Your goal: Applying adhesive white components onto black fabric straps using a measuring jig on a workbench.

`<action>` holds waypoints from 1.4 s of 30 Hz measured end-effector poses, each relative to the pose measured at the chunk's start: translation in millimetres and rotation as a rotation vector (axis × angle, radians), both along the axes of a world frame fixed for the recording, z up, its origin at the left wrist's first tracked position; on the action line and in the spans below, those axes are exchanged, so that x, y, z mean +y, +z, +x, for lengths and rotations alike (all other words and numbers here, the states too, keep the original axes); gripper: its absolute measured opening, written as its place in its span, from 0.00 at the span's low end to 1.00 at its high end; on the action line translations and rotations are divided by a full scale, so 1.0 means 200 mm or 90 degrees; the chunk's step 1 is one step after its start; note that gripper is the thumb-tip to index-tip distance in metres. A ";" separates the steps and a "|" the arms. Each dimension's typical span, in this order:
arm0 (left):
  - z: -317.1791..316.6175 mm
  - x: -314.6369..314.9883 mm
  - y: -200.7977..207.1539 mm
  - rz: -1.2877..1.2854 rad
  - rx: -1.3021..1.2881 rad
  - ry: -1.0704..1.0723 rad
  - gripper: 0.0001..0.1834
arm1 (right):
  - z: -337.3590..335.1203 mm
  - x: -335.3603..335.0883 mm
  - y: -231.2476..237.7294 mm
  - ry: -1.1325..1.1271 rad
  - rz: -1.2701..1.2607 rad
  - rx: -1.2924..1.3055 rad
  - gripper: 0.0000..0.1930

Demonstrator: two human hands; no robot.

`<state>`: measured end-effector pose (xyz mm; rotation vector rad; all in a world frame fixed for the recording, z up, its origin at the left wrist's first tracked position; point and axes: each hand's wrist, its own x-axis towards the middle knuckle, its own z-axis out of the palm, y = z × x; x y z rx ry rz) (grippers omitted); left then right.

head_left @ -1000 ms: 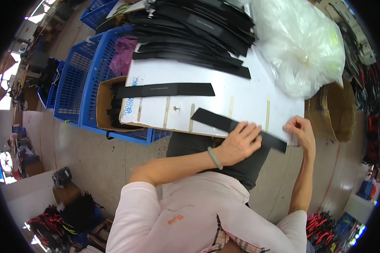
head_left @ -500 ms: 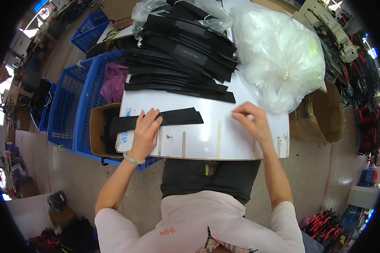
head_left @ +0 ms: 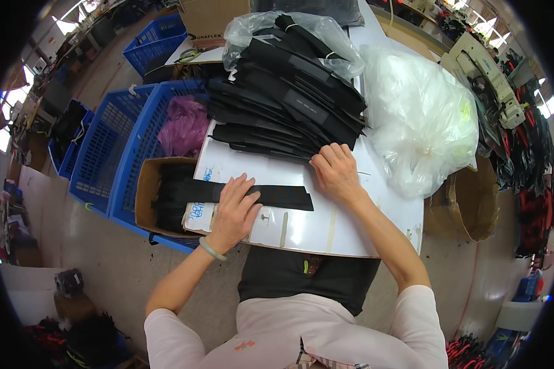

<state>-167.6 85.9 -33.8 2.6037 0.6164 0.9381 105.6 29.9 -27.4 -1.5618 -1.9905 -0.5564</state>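
Observation:
A flat black fabric strip lies across the near part of the white tabletop, its left end reaching over the cardboard box on the left. Over its middle rests my left hand, fingers stretched out and pressing down on it. My right hand is at the near right edge of a big pile of black fabric strips, its bent fingers closed on the end of the nearest strip. The fingertips are partly hidden by the back of that hand.
The cardboard box holds more black strips beside the table's left edge. Blue plastic crates stand beyond it, one with a pink bag. A full clear plastic bag sits back right, above an open carton.
My right hand has gone from above the bare tabletop forward to the pile and closed on a strip's end. My left hand stays on the flat strip. The whole view has shifted.

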 end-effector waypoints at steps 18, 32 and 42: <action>0.59 -0.12 0.21 -1.018 -0.567 -0.155 0.14 | -0.01 -0.33 0.27 -0.043 -0.305 0.663 0.10; 0.78 -0.31 0.32 -0.986 -0.622 -0.100 0.11 | -0.09 -0.58 0.23 -0.031 -0.258 0.959 0.10; 0.90 -0.36 0.31 -0.955 -0.565 -0.154 0.12 | -0.08 -0.70 0.19 0.015 -0.163 1.248 0.05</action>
